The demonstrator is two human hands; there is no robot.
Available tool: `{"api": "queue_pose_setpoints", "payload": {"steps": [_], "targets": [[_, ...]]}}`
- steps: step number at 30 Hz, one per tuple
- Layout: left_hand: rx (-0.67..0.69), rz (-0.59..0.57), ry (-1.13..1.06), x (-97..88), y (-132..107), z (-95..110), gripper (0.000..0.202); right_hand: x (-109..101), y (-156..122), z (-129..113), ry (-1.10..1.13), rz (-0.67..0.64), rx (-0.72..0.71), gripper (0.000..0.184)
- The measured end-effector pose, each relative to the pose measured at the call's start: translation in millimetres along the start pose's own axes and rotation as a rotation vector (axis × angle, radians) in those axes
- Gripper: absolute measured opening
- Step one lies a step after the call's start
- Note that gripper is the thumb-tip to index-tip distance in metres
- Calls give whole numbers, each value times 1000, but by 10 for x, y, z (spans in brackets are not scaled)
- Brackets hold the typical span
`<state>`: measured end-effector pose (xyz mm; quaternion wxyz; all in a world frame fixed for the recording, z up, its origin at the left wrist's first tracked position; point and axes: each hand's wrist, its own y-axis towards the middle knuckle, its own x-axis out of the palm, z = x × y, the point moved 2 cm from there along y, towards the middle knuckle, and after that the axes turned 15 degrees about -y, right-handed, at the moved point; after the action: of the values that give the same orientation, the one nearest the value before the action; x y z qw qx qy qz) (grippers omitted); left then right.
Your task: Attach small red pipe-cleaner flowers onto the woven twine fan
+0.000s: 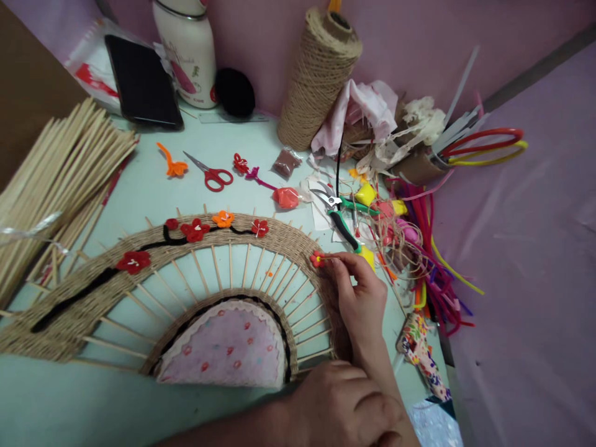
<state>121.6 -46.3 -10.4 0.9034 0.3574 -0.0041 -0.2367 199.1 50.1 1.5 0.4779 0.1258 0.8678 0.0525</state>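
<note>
Between its thumb and forefinger, my right hand (361, 288) pinches the thin stem of a small red flower (318, 259) with a yellow centre. That flower is over the right side of a fan-shaped woven piece (298, 239), made of twine on thin sticks; I cannot tell if they touch. Curled in the foreground, my left hand (344, 403) lies across my right forearm; whatever its fingers hold is hidden. Along the woven band are red flowers (195, 230), an orange flower (223, 218) and a black fuzzy stem (74, 299). A floral cloth half-circle (228, 347) fills the fan's base.
Red scissors (218, 179) and green-handled pruning shears (342, 214) lie behind the fan. A twine spool (319, 77), bottle (189, 56) and phone (143, 81) are at the back. Bundled sticks (51, 186) lie left; pipe cleaners (433, 285) and a patterned glue gun (421, 354) lie right.
</note>
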Motion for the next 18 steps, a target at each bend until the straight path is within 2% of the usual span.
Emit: {"api": "queue_pose_setpoints", "payload": {"steps": [4,8,13,18], "targets": [[-9,-59,15,22,-3,0,16,-40,-8,-17,-23,74,-31,13],[4,-5,4,32,-1,-4,17,-71,-13,-23,-44,188,-52,11],[-16,-64,1,24,6,2,15,-51,-7,-8,-91,152,-36,12],[-11,-41,-2,8,2,13,18,-38,-3,-7,-81,128,-38,14]]}}
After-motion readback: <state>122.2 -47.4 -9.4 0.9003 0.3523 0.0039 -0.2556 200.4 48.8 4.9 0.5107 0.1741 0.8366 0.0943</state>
